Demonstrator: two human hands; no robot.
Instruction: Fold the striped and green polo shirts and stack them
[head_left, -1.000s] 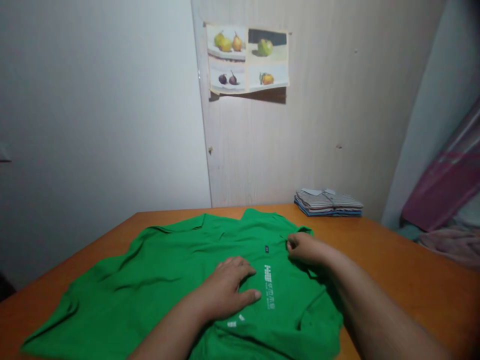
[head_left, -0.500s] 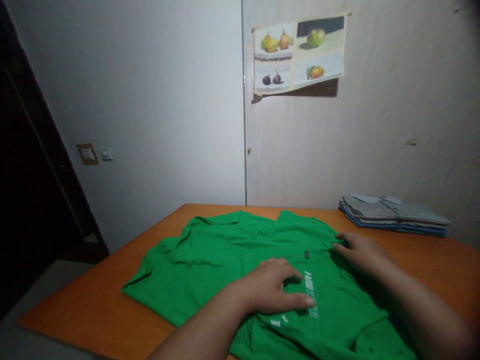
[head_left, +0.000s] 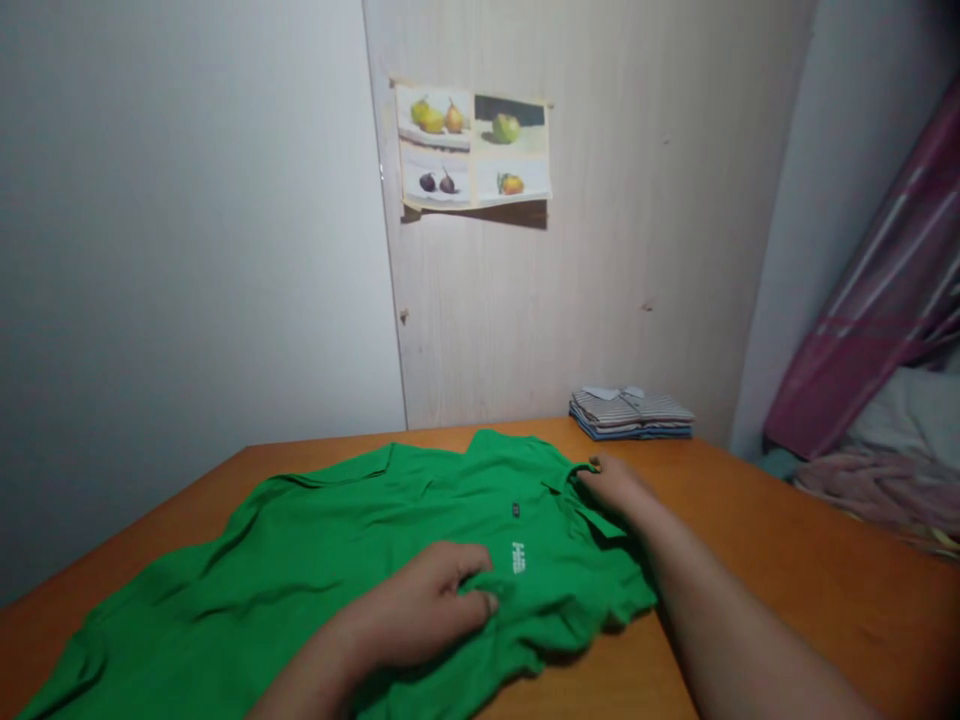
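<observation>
A green shirt [head_left: 300, 560] is spread over the orange table, its fabric wrinkled and bunched toward the near right. Small white print and a dark little label show on its front. My left hand [head_left: 431, 605] pinches a fold of the cloth between thumb and fingers, just left of the white print. At the shirt's far right edge, my right hand [head_left: 616, 487] grips the cloth, with a bit of it lifted at the fingertips. The right hand's fingers are partly hidden by the fabric.
A folded stack of striped and blue clothes [head_left: 631, 413] lies at the table's back edge. Behind it stands a pale panel with a sheet of fruit pictures [head_left: 474, 150]. To the right are a pink curtain [head_left: 862, 290] and heaped bedding [head_left: 885, 480]. The orange table [head_left: 772, 560] extends rightward.
The view has swung to the right. Both hands have closed on the green shirt, and its right side is now gathered and partly raised, baring table at the near right.
</observation>
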